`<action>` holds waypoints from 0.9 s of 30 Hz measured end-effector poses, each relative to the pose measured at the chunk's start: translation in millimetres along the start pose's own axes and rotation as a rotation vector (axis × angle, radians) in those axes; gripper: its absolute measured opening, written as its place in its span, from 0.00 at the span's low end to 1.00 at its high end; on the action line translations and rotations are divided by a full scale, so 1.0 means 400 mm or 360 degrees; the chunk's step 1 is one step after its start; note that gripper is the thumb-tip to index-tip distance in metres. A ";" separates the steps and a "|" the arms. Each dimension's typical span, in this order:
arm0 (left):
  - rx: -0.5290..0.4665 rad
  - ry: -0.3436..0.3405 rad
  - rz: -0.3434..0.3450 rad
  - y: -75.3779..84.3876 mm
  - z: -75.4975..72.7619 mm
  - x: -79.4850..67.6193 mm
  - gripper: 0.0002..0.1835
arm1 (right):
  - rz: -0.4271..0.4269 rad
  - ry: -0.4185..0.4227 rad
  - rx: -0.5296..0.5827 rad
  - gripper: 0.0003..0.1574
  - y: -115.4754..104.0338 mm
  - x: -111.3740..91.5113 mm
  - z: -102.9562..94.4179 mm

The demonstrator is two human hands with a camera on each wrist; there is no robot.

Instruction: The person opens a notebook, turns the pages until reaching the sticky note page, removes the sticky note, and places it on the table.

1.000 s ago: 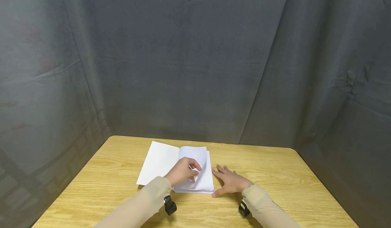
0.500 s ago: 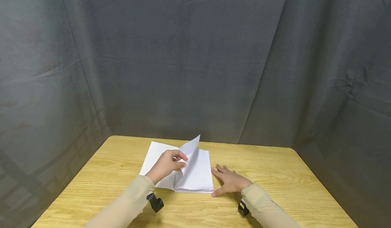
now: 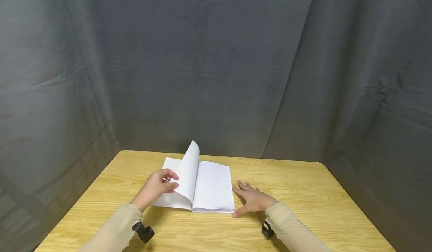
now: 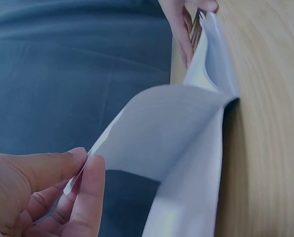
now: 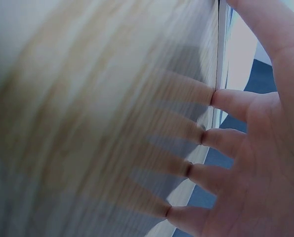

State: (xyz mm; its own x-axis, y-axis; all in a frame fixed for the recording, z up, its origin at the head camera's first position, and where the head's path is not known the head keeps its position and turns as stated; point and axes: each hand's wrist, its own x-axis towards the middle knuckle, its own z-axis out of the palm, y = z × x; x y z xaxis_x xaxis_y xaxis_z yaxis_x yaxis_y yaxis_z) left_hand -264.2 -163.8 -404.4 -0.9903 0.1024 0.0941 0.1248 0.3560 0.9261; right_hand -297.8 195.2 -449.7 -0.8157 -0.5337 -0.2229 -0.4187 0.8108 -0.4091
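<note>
An open notebook with white, faintly lined pages lies on the table. My left hand pinches the edge of a raised page between thumb and fingers, over the notebook's left side. In the left wrist view the page arches up from the spine, and the thumb and fingers of the left hand meet at its edge. My right hand rests with spread fingers on the table beside the notebook's right edge, the thumb at its lower right corner. Fingertips touch the wood in the right wrist view.
The wooden table has rounded back corners. Grey curtains hang behind it and along both sides. A small dark camera sits on the left wrist, and another camera on the right.
My left hand has moved left, carrying the pinched page up from the right side and over past the spine. The right hand has stayed in place.
</note>
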 end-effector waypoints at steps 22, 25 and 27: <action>0.0169 0.0095 -0.0284 -0.143 -0.060 -0.049 0.10 | -0.0002 0.0002 0.0012 0.65 -0.004 -0.002 0.001; 0.0161 0.0081 -0.0297 -0.161 -0.058 -0.048 0.10 | -0.0003 0.0004 0.0010 0.65 -0.006 -0.002 0.001; 0.0165 0.0077 -0.0310 -0.169 -0.057 -0.048 0.11 | -0.0003 0.0003 0.0003 0.65 -0.007 -0.002 0.001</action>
State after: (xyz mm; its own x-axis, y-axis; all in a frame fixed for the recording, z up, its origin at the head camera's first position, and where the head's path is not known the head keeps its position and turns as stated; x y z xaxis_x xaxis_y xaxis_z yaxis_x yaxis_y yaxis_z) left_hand -255.1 -210.9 -460.7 -0.9978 -0.0216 -0.0628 -0.0657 0.4587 0.8862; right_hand -295.8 193.0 -448.9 -0.8158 -0.5346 -0.2205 -0.4193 0.8094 -0.4112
